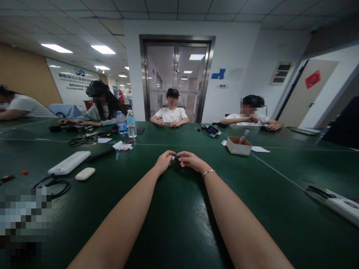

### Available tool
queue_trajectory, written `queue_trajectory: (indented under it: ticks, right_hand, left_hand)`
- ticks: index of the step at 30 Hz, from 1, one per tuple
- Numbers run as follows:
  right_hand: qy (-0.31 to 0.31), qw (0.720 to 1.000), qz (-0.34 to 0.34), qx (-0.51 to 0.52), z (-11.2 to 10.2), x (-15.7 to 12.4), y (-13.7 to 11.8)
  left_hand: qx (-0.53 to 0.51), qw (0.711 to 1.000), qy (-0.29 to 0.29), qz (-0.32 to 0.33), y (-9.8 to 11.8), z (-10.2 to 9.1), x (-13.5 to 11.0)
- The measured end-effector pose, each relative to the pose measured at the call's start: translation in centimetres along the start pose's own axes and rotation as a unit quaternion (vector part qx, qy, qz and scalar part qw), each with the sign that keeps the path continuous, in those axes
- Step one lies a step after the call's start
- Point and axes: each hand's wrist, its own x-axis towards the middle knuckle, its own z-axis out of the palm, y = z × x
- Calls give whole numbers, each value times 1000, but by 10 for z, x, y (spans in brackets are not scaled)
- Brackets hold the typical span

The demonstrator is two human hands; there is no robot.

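Over the middle of the green table (179, 209), both my hands meet around a small dark object with a shiny silver part (175, 158). My left hand (165, 162) pinches it from the left, near the silver part. From the right, my right hand (193, 161) grips it between thumb and fingers. A silver bracelet (208, 173) circles my right wrist. The object is too small and too covered by fingers for its kind to show.
To the left lie a white power strip (70, 163), a pale oval case (85, 173) and black cables (60, 188). Two water bottles (131, 125) stand farther back. A small box (239, 146) sits at right. Several people wearing headsets sit around the table.
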Motion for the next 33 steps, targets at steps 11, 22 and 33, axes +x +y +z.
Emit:
queue_trajectory:
  ticks: [11,22,33]
  right_hand:
    - [2,1000,6,1,1,-2,-1]
    - [7,996,-11,-84,2,8,8]
    - [28,987,-50,-147,31,14,11]
  left_hand:
    - [-12,1000,12,9,-4,1,3]
    - [-2,999,25,34,1,2,-2]
    - [30,998,30,46,-5,9,-3]
